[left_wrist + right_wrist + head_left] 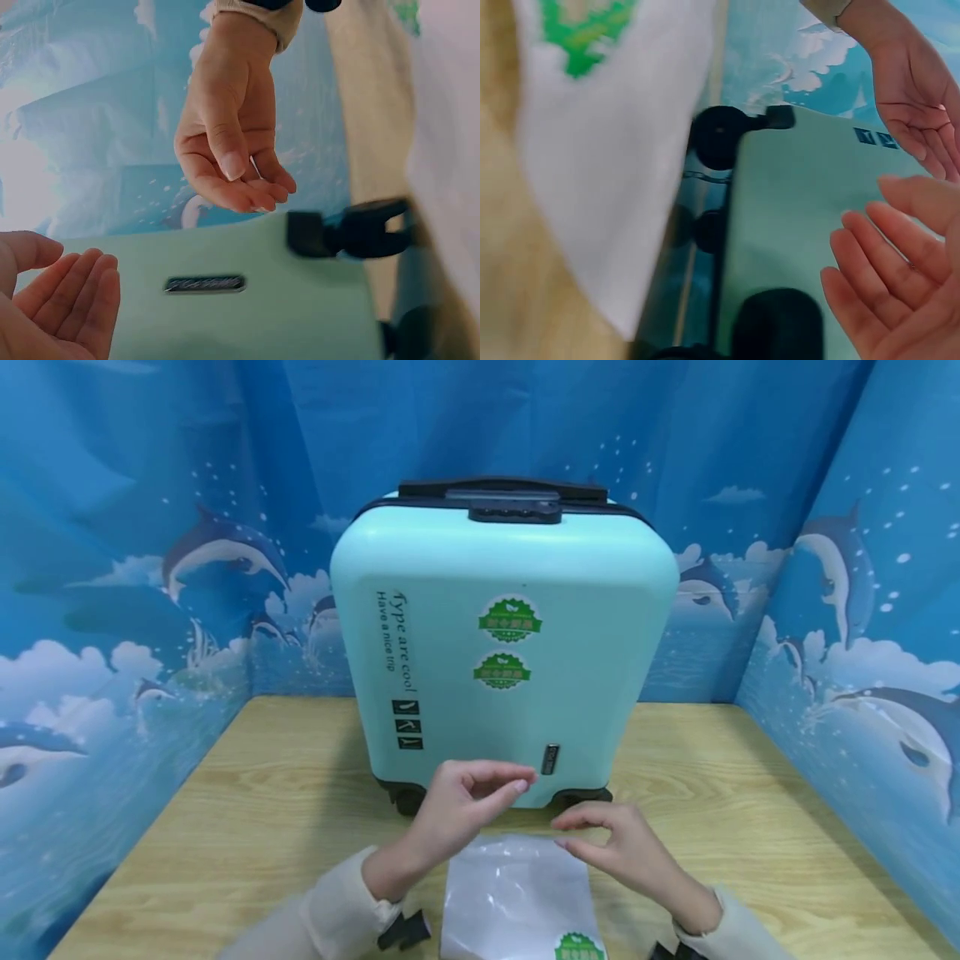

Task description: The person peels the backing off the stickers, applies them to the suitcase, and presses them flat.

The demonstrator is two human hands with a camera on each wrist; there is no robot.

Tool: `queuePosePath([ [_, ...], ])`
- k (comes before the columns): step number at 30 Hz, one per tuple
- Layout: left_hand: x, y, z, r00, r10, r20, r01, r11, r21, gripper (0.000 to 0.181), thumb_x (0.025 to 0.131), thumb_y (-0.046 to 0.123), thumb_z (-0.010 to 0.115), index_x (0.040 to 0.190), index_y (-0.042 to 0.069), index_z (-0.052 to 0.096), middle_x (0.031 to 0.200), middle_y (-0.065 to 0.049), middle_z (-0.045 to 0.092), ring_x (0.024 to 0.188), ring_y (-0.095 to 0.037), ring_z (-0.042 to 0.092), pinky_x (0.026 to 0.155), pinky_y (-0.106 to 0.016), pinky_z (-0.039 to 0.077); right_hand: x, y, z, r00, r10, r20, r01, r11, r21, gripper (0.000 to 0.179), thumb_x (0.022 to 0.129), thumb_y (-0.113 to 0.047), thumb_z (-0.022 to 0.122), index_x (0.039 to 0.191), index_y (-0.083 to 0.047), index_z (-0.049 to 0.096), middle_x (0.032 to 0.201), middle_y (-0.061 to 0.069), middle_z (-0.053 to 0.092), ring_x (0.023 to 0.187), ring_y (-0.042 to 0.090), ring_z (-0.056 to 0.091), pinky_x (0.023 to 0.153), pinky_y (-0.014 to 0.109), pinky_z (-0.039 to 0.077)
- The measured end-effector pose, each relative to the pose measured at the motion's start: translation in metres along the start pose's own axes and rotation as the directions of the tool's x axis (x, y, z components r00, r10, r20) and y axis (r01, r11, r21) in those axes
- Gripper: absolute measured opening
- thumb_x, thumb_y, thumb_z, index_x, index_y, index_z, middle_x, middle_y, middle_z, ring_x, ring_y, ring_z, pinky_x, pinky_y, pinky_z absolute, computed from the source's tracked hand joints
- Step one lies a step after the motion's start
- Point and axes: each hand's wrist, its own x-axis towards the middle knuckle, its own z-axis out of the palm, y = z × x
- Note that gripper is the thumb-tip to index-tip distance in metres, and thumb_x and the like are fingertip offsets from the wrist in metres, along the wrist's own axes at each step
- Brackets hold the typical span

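A mint-green suitcase (600,635) stands upright, its front towards me. Two round green stickers, one (510,619) above the other (502,671), sit on its front panel. My left hand (468,806) is raised before the lower part of the case, fingers loosely bent and nothing between them. Lower and to the right, my right hand (618,850) is likewise empty, thumb apart from its fingers. Both palms show bare in the wrist views, the left (67,311) and the right (900,281). Below the hands lies a whitish glossy sheet (510,902) bearing a green sticker (577,947), cut off by the frame.
The case rests on a wood-grain table (247,810) on black wheels (408,800). A black handle (513,511) tops it. Printed black lettering (393,639) and a small dark nameplate (551,759) mark its front. Blue dolphin-patterned curtains (465,427) enclose the back and sides.
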Motion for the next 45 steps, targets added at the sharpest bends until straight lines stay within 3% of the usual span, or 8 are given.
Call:
queuePosePath([
  [7,-0.016,-0.013,0.008,0.986,-0.147,0.084,0.150,0.988,-0.042,0.024,0.089,0.010,0.064,0.109,-0.003,0.066,0.108,-0.017,0.068,0.094,-0.013,0.067,0.081,-0.024,0.054,-0.019,0.011,0.003,0.994,-0.054,0.096,0.050,0.998,0.039,0.011,0.084,-0.009,0.071,0.094,-0.006,0.071,0.091,0.003,0.072,0.085,0.010,0.066,0.071,0.032,0.056],
  [20,-0.039,-0.036,0.026,0.924,-0.321,0.209,0.349,0.931,-0.111,0.021,0.088,0.008,0.066,0.108,0.003,0.070,0.107,-0.011,0.069,0.092,-0.009,0.065,0.075,-0.018,0.053,-0.034,0.017,0.005,0.973,-0.001,0.229,-0.055,0.969,0.240,0.013,0.086,-0.003,0.066,0.099,-0.002,0.069,0.093,0.011,0.071,0.086,0.018,0.067,0.074,0.033,0.055],
  [25,-0.046,-0.045,0.032,0.909,-0.340,0.239,0.369,0.925,-0.087,0.021,0.085,0.004,0.068,0.105,0.001,0.070,0.103,-0.012,0.070,0.089,-0.007,0.064,0.073,-0.015,0.051,-0.040,0.020,0.007,0.969,0.019,0.245,-0.093,0.951,0.296,0.013,0.085,-0.001,0.067,0.098,0.000,0.068,0.092,0.013,0.071,0.085,0.016,0.067,0.077,0.029,0.055],
  [28,-0.049,-0.051,0.035,0.897,-0.336,0.288,0.364,0.930,-0.048,0.022,0.083,0.003,0.069,0.105,0.000,0.070,0.102,-0.011,0.071,0.089,-0.008,0.065,0.075,-0.015,0.051,-0.043,0.022,0.007,0.957,0.067,0.283,-0.165,0.925,0.341,0.014,0.086,-0.003,0.066,0.099,0.003,0.068,0.093,0.015,0.070,0.086,0.013,0.067,0.078,0.027,0.055],
  [32,-0.054,-0.057,0.038,0.855,-0.379,0.353,0.407,0.913,-0.006,0.023,0.083,0.004,0.069,0.106,0.002,0.070,0.102,-0.006,0.071,0.091,-0.009,0.066,0.078,-0.016,0.050,-0.048,0.024,0.007,0.914,0.138,0.382,-0.302,0.860,0.412,0.017,0.088,-0.005,0.063,0.101,0.006,0.067,0.097,0.016,0.070,0.089,0.010,0.065,0.078,0.025,0.054],
  [39,-0.059,-0.066,0.043,0.808,-0.492,0.325,0.518,0.855,0.005,0.019,0.081,0.004,0.071,0.099,0.006,0.072,0.096,-0.004,0.073,0.091,-0.010,0.065,0.082,-0.025,0.053,-0.053,0.028,0.007,0.842,0.230,0.488,-0.471,0.755,0.456,0.021,0.090,-0.006,0.061,0.106,0.007,0.066,0.100,0.013,0.070,0.090,0.008,0.062,0.078,0.020,0.050],
  [41,-0.059,-0.068,0.043,0.807,-0.496,0.319,0.518,0.855,0.020,0.019,0.080,0.004,0.072,0.099,0.007,0.073,0.096,-0.003,0.073,0.092,-0.009,0.065,0.084,-0.027,0.053,-0.053,0.029,0.007,0.831,0.244,0.499,-0.494,0.737,0.462,0.021,0.090,-0.006,0.061,0.106,0.007,0.066,0.100,0.013,0.070,0.089,0.008,0.062,0.077,0.019,0.050],
  [45,-0.058,-0.072,0.041,0.833,-0.446,0.328,0.461,0.887,0.034,0.021,0.079,0.004,0.073,0.099,0.006,0.073,0.097,-0.002,0.073,0.093,-0.004,0.064,0.085,-0.023,0.051,-0.053,0.030,0.006,0.833,0.233,0.501,-0.488,0.736,0.470,0.020,0.088,-0.003,0.062,0.105,0.007,0.066,0.100,0.014,0.070,0.089,0.007,0.062,0.077,0.019,0.050],
])
